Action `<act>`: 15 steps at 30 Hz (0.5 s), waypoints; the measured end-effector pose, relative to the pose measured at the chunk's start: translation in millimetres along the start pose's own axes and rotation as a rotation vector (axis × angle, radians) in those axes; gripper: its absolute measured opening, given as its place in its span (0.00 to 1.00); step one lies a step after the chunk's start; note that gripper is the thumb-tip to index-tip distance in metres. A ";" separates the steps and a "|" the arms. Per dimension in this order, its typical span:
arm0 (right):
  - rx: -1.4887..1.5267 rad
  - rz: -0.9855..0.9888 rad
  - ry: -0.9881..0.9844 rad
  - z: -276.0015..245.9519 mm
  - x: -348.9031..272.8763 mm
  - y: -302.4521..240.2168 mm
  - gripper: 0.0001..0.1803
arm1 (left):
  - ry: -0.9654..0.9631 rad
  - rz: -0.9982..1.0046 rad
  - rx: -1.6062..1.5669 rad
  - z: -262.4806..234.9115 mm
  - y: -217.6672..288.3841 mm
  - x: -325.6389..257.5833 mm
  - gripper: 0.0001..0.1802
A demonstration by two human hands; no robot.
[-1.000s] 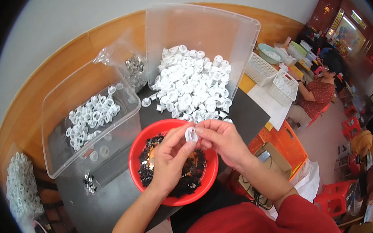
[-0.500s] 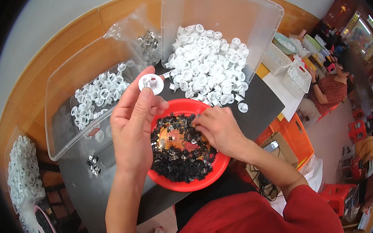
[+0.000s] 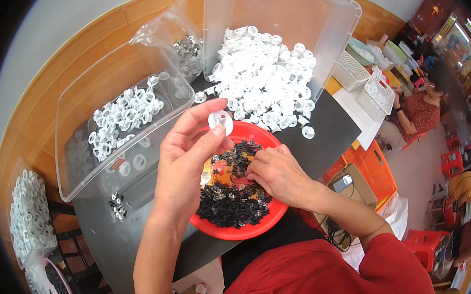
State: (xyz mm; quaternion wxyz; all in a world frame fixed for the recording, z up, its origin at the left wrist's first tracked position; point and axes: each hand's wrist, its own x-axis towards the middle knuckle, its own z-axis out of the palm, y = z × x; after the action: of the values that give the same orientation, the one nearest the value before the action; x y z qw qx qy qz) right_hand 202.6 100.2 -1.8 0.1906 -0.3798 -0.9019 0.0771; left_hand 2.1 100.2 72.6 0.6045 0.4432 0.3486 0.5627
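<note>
Between the thumb and fingers of my left hand [image 3: 178, 163] is a round white plastic part [image 3: 220, 122], held up at the far side of a red bowl [image 3: 242, 234]. Small black pieces and some shiny metal bits [image 3: 227, 206] lie spread in the bowl, heaped toward its near side. My right hand [image 3: 283, 176] dips over the bowl's right part, fingers drawn together at the pieces; whatever its fingertips pinch is hidden. Beyond the bowl, a big heap of similar white parts [image 3: 266, 82] spills from a clear tub [image 3: 296, 10] onto the dark table.
Another clear tub [image 3: 106, 80] at left holds more white parts. A plastic bag of metal pieces [image 3: 187, 53] leans between the tubs. A few small pieces [image 3: 118, 206] lie on the table [image 3: 143, 244]. An orange crate [image 3: 380, 170] stands at right; a person [image 3: 414, 112] sits farther off.
My left hand has moved right and slightly nearer with the white part, which is now over the bowl's far edge. The right hand has shifted slightly right and nearer, staying at the bowl.
</note>
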 end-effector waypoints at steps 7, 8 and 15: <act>0.128 -0.035 0.023 -6.4 -0.3 -9.2 0.08 | -0.001 -0.038 0.023 -1.1 -6.1 0.7 0.16; 0.136 -0.052 -0.001 -2.7 -0.7 -10.9 0.08 | 0.002 -0.041 0.019 -1.8 -6.6 0.9 0.16; 0.168 -0.045 -0.045 1.9 1.2 -14.6 0.07 | -0.018 -0.050 0.045 0.2 -4.1 0.3 0.16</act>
State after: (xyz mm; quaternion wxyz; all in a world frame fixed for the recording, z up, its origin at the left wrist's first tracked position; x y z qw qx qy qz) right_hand 191.5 90.9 1.0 0.2034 -0.3403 -0.9046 0.1567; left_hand 3.9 100.6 68.9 0.6113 0.4531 0.3666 0.5354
